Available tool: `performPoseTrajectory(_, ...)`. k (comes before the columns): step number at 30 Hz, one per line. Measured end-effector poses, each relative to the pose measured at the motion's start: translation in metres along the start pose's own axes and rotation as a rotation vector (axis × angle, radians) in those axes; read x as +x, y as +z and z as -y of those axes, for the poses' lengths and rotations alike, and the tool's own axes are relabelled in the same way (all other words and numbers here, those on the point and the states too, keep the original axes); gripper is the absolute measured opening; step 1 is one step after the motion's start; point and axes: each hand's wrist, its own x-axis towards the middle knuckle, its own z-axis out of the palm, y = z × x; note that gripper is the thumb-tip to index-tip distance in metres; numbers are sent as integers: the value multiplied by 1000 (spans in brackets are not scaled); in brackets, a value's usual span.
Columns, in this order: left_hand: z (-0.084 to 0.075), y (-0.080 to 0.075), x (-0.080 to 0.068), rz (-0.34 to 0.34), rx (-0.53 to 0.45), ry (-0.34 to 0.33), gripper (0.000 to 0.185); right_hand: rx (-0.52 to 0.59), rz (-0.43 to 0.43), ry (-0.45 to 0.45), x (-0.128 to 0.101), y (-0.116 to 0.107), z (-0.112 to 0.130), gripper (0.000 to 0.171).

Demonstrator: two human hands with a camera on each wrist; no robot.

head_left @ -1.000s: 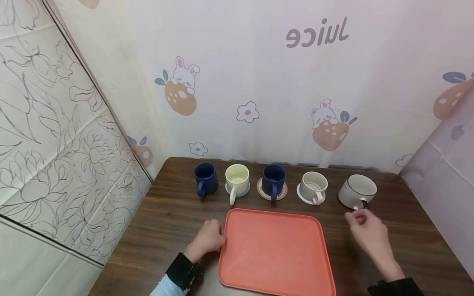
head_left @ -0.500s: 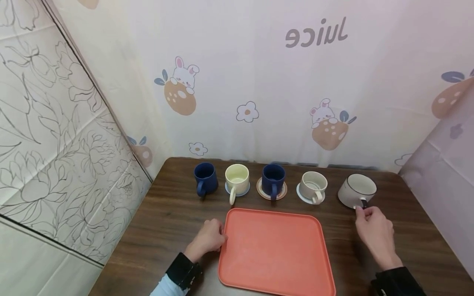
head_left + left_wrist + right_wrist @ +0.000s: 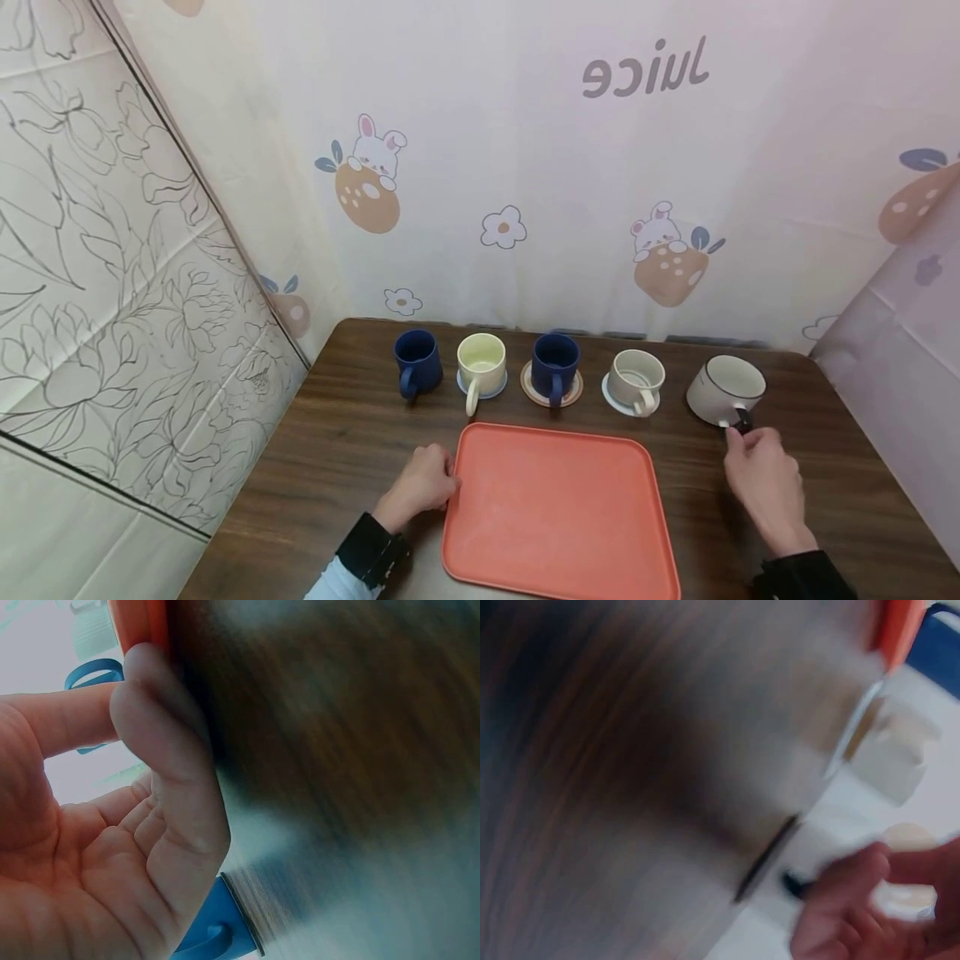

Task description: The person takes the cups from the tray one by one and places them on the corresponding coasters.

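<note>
On the right of the table in the head view stands a white mug (image 3: 726, 392) with a dark rim and a dark handle (image 3: 742, 421). My right hand (image 3: 765, 487) pinches that handle between thumb and fingers; the right wrist view of this hand (image 3: 859, 907) is blurred. An orange-red rectangular tray (image 3: 562, 508) lies flat in front. My left hand (image 3: 420, 482) pinches its left edge. In the left wrist view the thumb and index finger meet at the tray's rim (image 3: 142, 622), and the other fingers are curled.
Along the back stand a dark blue mug (image 3: 417, 362), a pale yellow mug (image 3: 482, 362), another dark blue mug (image 3: 555, 362) and a cream mug (image 3: 633, 377). Coasters lie under the last three. A patterned curtain (image 3: 450, 275) hangs behind the wooden table (image 3: 322, 467).
My right hand has shifted right and closed its thumb and fingers on the white mug's handle. The left hand and the tray have stayed put.
</note>
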Motion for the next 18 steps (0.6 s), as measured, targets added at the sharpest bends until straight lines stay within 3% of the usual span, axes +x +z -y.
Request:
performPoseTrajectory(4, 1, 0, 1, 2, 3, -5, 20, -91, 235, -95, -16, 13, 15, 48)
performPoseTrajectory(7, 1, -1, 2, 1, -1, -9, 19, -93, 384, -139, -30, 27, 30, 45)
performPoseTrajectory(12, 1, 0, 3, 5, -4, -14, 19, -106, 452, -155, -44, 44, 46, 37)
performPoseTrajectory(18, 2, 0, 4, 24, 0, -12, 20, -172, 533, -91, -42, 48, 50, 26)
